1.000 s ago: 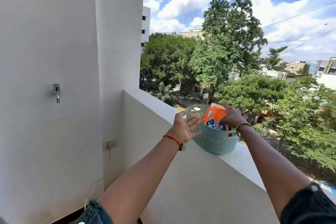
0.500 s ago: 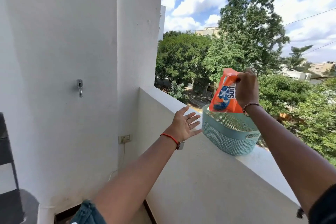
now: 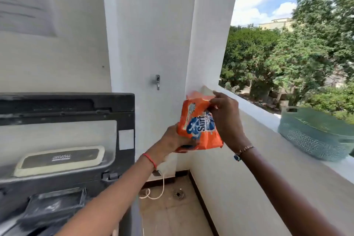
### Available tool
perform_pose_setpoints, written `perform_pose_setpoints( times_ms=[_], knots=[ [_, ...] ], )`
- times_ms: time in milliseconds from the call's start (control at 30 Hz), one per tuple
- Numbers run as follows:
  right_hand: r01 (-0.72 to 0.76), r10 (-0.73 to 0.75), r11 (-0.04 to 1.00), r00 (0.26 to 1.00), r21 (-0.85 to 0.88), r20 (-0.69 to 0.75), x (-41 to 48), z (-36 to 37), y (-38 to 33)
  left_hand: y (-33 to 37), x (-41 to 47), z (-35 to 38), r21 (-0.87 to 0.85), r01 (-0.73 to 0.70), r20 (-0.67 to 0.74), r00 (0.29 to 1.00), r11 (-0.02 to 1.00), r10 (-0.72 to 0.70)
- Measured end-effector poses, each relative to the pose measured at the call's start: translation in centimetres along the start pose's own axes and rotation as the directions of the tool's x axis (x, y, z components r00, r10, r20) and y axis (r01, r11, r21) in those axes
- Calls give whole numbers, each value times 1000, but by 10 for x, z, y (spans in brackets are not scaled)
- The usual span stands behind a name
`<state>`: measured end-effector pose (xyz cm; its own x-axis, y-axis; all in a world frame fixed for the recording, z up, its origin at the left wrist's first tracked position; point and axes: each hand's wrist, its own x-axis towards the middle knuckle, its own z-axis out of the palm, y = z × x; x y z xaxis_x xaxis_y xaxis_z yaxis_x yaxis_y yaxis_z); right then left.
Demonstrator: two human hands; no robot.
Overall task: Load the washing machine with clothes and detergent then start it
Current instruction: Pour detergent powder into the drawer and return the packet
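Both hands, left [image 3: 172,141] and right [image 3: 226,120], gripping detergent packet [image 3: 198,133], teal basket [image 3: 314,140] on ledge [image 3: 256,109]

Orange detergent packet [image 3: 199,126] held in both hands, frame centre.
Left hand [image 3: 172,140] grips its lower end, right hand [image 3: 225,119] pinches its top; washing machine [image 3: 67,140] lower left, teal basket [image 3: 314,136] on ledge [image 3: 256,110], right.

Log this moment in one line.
left hand: holds detergent packet underneath; right hand: pinches packet top; washing machine: left; basket: on ledge

Both arms outstretched, left hand [image 3: 172,138] gripping detergent packet [image 3: 198,130] from below, right hand [image 3: 226,120] pinching its top edge
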<state>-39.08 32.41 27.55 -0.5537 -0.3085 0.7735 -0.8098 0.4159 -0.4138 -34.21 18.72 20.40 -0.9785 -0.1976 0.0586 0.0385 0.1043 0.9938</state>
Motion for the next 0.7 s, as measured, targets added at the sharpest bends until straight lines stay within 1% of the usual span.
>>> perform_pose_setpoints(
  times_ms=[67, 100, 167, 200, 233, 267, 300, 333, 367, 400, 433, 467, 500, 533, 567, 600, 633, 667, 700],
  knots=[
    [-65, 52, 989, 994, 132, 96, -33, 37, -34, -33, -40, -42, -60, 46, -113, 992, 997, -53],
    [-78, 55, 981, 990, 178, 133, -49, 55, -49, -50, -61, -63, -97, 74, -158, 983, 993, -89],
    [-99, 58, 962, 985, 255, 165, -81, 86, -78, -84, -102, -100, -172, 135, -239, 955, 976, -174],
    [-137, 91, 953, 980, 270, 178, -97, 99, -90, -100, -121, -118, -203, 159, -279, 936, 966, -212],
    [-199, 152, 942, 970, 268, 187, -112, 113, -99, -113, -140, -133, -237, 174, -313, 918, 956, -245],
    [-296, 247, 918, 948, 264, 202, -130, 128, -103, -124, -158, -147, -270, 187, -341, 899, 944, -276],
    [-428, 369, 861, 898, 276, 241, -147, 141, -108, -135, -172, -160, -304, 200, -361, 881, 931, -307],
    [-579, 489, 749, 811, 323, 321, -165, 156, -112, -144, -185, -172, -332, 215, -376, 863, 918, -338],
    [-709, 561, 583, 704, 396, 434, -184, 169, -118, -151, -196, -181, -363, 228, -387, 845, 903, -369],
    [-799, 573, 382, 599, 465, 559, -202, 182, -124, -158, -205, -189, -392, 235, -395, 831, 890, -393],
    [-861, 541, 174, 489, 477, 685, -220, 194, -132, -162, -213, -194, -421, 240, -391, 822, 875, -414],
    [-892, 476, -4, 396, 452, 785, -236, 204, -140, -165, -219, -196, -442, 241, -383, 821, 864, -424],
    [-901, 398, -133, 333, 413, 855, -248, 214, -149, -169, -222, -198, -458, 248, -372, 819, 854, -437],
    [-896, 333, -226, 298, 383, 895, -259, 224, -157, -172, -224, -199, -470, 257, -361, 817, 844, -450],
    [-877, 291, -301, 290, 375, 912, -267, 233, -163, -174, -225, -199, -494, 255, -353, 814, 831, -461],
    [-849, 272, -365, 296, 383, 915, -273, 241, -166, -178, -224, -199, -508, 264, -341, 813, 820, -473],
    [-826, 271, -396, 311, 400, 911, -276, 248, -170, -183, -223, -199, -522, 273, -330, 809, 808, -486],
    [-821, 280, -391, 324, 416, 904, -278, 253, -172, -186, -221, -198, -523, 286, -316, 810, 803, -494],
    [-830, 290, -363, 331, 423, 898, -279, 257, -173, -189, -220, -198, -534, 288, -305, 811, 795, -499]
  ],
)
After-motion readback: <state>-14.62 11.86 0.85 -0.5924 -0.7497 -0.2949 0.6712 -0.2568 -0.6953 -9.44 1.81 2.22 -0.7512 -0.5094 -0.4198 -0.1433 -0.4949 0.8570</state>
